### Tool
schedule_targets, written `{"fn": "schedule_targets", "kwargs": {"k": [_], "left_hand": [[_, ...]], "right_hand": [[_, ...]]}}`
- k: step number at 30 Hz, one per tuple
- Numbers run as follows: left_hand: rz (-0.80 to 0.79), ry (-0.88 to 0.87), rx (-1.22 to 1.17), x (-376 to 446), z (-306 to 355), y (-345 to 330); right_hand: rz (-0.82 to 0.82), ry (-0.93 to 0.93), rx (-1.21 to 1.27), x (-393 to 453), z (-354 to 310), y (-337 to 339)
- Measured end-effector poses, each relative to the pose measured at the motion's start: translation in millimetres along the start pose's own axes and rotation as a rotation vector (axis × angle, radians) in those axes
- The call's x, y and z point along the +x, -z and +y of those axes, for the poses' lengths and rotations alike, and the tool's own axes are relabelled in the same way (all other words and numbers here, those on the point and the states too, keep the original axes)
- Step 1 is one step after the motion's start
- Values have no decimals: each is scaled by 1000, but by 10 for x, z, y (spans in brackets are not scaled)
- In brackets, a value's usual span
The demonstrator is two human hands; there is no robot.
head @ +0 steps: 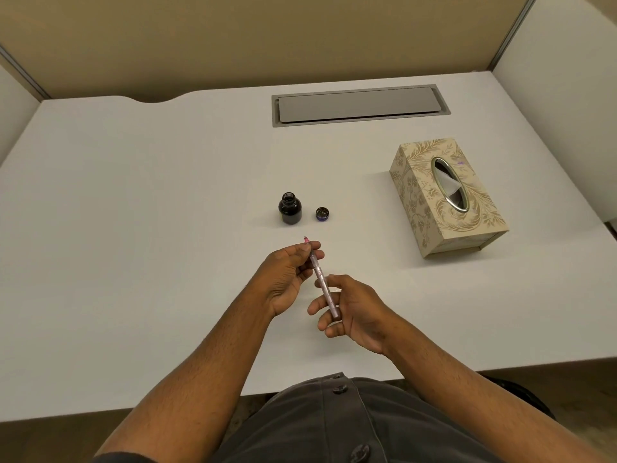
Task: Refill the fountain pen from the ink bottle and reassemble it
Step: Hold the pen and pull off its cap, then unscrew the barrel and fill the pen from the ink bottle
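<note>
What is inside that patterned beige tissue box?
A white tissue shows through the oval metal-rimmed opening of the patterned beige tissue box. The rest of the stack is hidden by the box walls.

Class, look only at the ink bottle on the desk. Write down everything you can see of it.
The ink bottle is small and round, of dark glass as it looks, with a threaded neck. It is open: its cap lies apart on the desk, just to its right, inside facing up. The bottle stands upright near the desk's middle, beyond both hands. Its body looks nearly black, so it seems to hold dark ink, though the level cannot be told. Nothing touches it but the desk.
</note>
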State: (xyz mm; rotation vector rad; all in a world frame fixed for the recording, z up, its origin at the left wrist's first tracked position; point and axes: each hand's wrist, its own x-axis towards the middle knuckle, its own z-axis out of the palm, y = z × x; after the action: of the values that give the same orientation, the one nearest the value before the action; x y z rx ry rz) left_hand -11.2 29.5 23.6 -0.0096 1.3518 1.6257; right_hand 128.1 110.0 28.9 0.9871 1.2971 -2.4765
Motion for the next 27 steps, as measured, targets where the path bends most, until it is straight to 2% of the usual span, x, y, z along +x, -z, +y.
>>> {"fn": "schedule_targets", "kwargs": {"k": [11,14,18,21,24,27], "left_hand": [[126,-49,-34,77,243,128],[123,-33,-32,75,232,136],[105,20,-8,48,121,102],[77,47,-8,22,51,87],[71,51,0,8,36,82],[79,48,1,1,43,89]], "right_hand": [[1,4,-244,-57,65,122],[240,46,-340,22,83,178],[580,218,-664,151,54,328],[743,300,-818,242,-9,433],[899,306,-950,333,-86,542],[958,276,-1021,394,-102,628]]}}
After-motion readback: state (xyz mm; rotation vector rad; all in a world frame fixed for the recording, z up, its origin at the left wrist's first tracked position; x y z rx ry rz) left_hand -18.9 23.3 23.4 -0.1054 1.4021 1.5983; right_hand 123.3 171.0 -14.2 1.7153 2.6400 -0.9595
